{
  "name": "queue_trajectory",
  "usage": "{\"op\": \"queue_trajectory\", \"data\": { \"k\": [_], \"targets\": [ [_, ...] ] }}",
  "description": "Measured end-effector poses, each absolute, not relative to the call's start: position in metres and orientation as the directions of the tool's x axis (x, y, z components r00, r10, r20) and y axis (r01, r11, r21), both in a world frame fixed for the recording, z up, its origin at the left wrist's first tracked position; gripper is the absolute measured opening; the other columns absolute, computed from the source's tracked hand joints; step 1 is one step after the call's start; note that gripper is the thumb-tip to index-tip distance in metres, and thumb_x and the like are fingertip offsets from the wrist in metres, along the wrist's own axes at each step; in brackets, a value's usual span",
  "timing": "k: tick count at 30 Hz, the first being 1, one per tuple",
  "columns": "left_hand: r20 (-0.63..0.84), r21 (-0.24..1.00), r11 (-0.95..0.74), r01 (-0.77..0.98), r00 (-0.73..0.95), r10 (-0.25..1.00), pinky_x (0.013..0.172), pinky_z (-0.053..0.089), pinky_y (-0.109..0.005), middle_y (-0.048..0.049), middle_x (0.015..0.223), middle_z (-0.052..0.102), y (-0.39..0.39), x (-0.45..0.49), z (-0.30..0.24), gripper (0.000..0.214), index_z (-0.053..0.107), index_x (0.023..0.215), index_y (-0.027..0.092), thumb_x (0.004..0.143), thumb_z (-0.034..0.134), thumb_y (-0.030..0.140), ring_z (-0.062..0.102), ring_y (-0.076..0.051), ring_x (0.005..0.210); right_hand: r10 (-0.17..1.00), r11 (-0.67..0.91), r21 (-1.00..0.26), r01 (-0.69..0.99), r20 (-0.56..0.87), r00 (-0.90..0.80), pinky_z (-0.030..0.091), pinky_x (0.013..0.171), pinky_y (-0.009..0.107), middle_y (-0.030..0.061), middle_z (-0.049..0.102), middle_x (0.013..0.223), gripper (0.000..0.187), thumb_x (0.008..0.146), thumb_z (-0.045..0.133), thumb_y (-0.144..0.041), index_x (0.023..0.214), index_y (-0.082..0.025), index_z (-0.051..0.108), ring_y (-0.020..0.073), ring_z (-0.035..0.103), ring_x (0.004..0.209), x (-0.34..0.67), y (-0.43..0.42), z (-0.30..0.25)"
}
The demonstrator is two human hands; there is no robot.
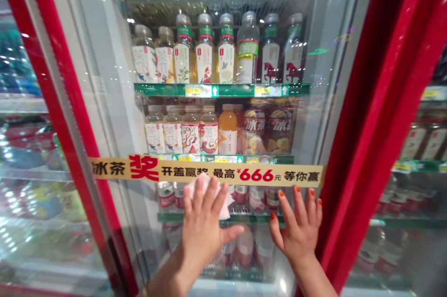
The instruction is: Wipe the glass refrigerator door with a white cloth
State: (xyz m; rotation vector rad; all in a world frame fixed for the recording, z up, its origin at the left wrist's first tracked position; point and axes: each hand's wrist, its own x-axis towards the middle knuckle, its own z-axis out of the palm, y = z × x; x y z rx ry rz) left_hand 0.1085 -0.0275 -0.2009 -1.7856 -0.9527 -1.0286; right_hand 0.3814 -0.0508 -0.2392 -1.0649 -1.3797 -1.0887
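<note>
My left hand [204,222] lies spread against the glass door [296,138] of a red-framed drinks cooler. A crumpled white tissue [225,212] sits under its fingers, pressed toward the glass, and part of it is hidden by the hand. To the right, my right hand [298,227] is stretched open with nothing in it, its orange-painted fingertips on or close to the glass. Both hands are just below a yellow sticker strip [314,176] with black and red lettering, and the left fingertips reach near its lower edge.
Behind the glass, bottled teas [204,50] line green-edged shelves [157,90]. An orange bottle [228,129] stands on a lower shelf. The red door frame [363,148] rises close beside my right hand. More stocked coolers [28,171] flank this one.
</note>
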Motion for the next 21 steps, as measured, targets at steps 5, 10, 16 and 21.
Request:
{"op": "queue_trajectory", "data": {
  "k": [5, 10, 16, 21],
  "targets": [
    [0.824, -0.455, -0.324, 0.829, 0.53, 0.201, 0.146, -0.008, -0.058, -0.0028, 0.183, 0.038, -0.026, 0.089, -0.219, 0.102, 0.043, 0.173, 0.034, 0.091, 0.057, 0.092, -0.003, -0.03, 0.179, 0.042, 0.228, 0.076, 0.971, 0.995, -0.088, 0.026, 0.141, 0.061, 0.0008, 0.03, 0.186, 0.087, 0.097, 0.068, -0.03, 0.177, -0.037, 0.034, 0.0365, 0.026, 0.174, 0.384, -0.05, -0.242],
    [0.896, -0.254, -0.275, 0.927, 0.333, 0.296, 0.144, 0.003, -0.069, -0.0131, 0.19, 0.013, -0.012, -0.005, -0.187, 0.105, 0.009, 0.182, 0.027, 0.102, 0.055, 0.077, -0.001, -0.037, 0.178, 0.069, 0.227, 0.055, 0.972, 0.995, -0.073, 0.027, 0.141, 0.062, 0.0016, 0.03, 0.186, 0.09, 0.095, 0.072, -0.032, 0.177, -0.037, 0.034, 0.0385, 0.027, 0.173, 0.387, -0.049, -0.248],
    [0.931, 0.088, -0.227, 0.97, 0.001, 0.364, 0.137, 0.001, -0.084, -0.0081, 0.189, -0.02, -0.014, -0.044, -0.106, 0.099, -0.012, 0.18, 0.03, 0.107, 0.038, 0.076, -0.011, -0.048, 0.175, 0.035, 0.247, 0.039, 0.968, 0.998, -0.049, 0.027, 0.14, 0.065, 0.0025, 0.032, 0.186, 0.084, 0.099, 0.067, -0.033, 0.177, -0.036, 0.035, 0.0401, 0.029, 0.172, 0.382, -0.047, -0.246],
    [0.941, 0.054, -0.293, 0.955, 0.049, 0.336, 0.136, -0.001, -0.082, -0.0162, 0.188, -0.017, -0.015, 0.036, -0.098, 0.108, -0.009, 0.18, 0.023, 0.101, 0.024, 0.09, -0.015, -0.046, 0.174, 0.008, 0.252, 0.046, 0.967, 0.999, -0.05, 0.026, 0.141, 0.062, 0.0012, 0.031, 0.186, 0.081, 0.101, 0.064, -0.032, 0.177, -0.035, 0.036, 0.0379, 0.028, 0.173, 0.378, -0.048, -0.24]
  ]
}}
